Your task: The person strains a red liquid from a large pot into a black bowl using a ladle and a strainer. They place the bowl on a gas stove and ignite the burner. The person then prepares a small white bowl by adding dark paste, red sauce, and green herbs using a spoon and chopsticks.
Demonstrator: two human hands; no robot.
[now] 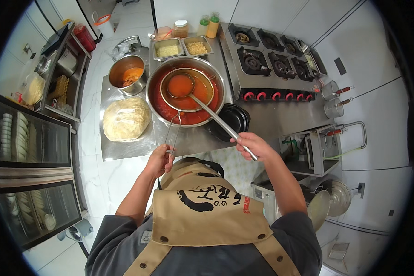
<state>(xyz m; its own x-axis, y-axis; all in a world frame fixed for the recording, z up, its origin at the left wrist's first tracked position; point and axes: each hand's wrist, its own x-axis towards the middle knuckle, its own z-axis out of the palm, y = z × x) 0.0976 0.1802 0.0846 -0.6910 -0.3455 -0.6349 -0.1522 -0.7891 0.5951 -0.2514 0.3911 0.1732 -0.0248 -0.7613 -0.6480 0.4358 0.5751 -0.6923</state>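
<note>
My left hand (160, 160) grips the wire handle of a round metal strainer (201, 105), which sits over a wide stainless steel basin (222, 100) of red liquid (160, 107). Orange-red liquid shows inside the strainer. My right hand (253, 146) is closed around the long handle of a metal ladle (212, 115). The ladle's bowl, full of orange-red liquid, rests within the strainer's rim; whether it touches the mesh I cannot tell. Left of the basin stands a deep steel pot (113, 77) with orange liquid and darker solids low inside.
A bag of pale food (126, 119) lies left of the basin. Black bowls (236, 120) are stacked at its right. Behind it are steel pans of chopped white food (168, 50) and tan bits (196, 48). A gas stove (276, 84) with several burners stands at right.
</note>
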